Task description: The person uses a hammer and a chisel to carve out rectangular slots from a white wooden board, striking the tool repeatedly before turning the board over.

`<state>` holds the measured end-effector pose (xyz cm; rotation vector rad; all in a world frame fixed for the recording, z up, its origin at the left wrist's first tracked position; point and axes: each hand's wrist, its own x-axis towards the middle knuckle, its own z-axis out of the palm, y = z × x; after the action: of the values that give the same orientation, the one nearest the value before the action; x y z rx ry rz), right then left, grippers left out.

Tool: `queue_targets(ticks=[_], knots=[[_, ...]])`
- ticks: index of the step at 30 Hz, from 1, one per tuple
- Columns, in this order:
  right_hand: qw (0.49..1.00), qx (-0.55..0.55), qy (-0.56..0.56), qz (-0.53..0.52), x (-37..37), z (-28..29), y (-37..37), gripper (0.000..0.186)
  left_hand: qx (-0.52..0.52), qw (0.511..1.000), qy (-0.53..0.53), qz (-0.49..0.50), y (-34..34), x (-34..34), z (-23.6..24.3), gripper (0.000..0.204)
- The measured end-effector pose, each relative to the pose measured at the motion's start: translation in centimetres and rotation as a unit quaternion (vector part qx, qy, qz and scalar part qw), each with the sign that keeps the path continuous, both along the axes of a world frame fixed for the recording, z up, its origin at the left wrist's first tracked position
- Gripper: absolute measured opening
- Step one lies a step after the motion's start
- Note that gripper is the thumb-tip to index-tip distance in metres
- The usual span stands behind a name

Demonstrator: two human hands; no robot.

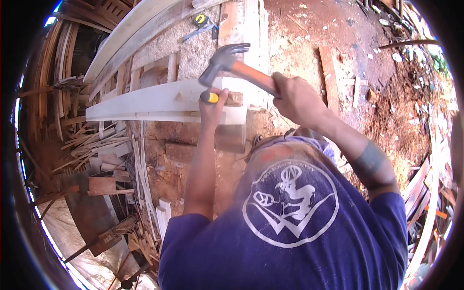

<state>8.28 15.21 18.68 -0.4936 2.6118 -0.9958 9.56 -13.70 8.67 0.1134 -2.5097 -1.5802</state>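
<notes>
My right hand (298, 99) is closed around the orange handle of a claw hammer (253, 77). The hammer's dark metal head hangs just above my left hand (212, 110), its claw pointing away to the right. Between the fingers of my left hand is a chisel (209, 97) with a yellow and black handle; its blade is hidden. Both hands are over the right end of a long, pale wooden board (145, 102). A small brown block-like patch of wood (235, 99) shows beside my left fingers.
Beyond the board, a yellow and black tape measure (199, 20) and a blue tool (195, 34) lie on a dusty surface. Long curved planks (128, 41) rest at the far left. Thin wood offcuts (94, 145) are heaped at left, and scraps litter the dirt floor (309, 29).
</notes>
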Motion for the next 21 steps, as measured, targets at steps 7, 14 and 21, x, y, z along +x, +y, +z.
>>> queue_targets(ticks=[7, 14, 21], knots=[[0.984, -0.103, -0.005, -0.144, 1.6, -0.8, 5.6, 0.018, -0.060, 0.995, 0.075, -0.002, 1.1, 1.8, 0.2, 0.027], [0.978, -0.137, 0.053, -0.150, 0.0, 3.1, 6.1, 0.020, -0.012, 1.000, -0.004, 0.016, 1.0, -2.8, 1.1, 0.027], [0.959, -0.199, 0.175, -0.098, -2.7, 8.2, 2.9, 0.018, 0.015, 0.999, 0.005, 0.030, 0.7, -2.6, 0.8, 0.026]])
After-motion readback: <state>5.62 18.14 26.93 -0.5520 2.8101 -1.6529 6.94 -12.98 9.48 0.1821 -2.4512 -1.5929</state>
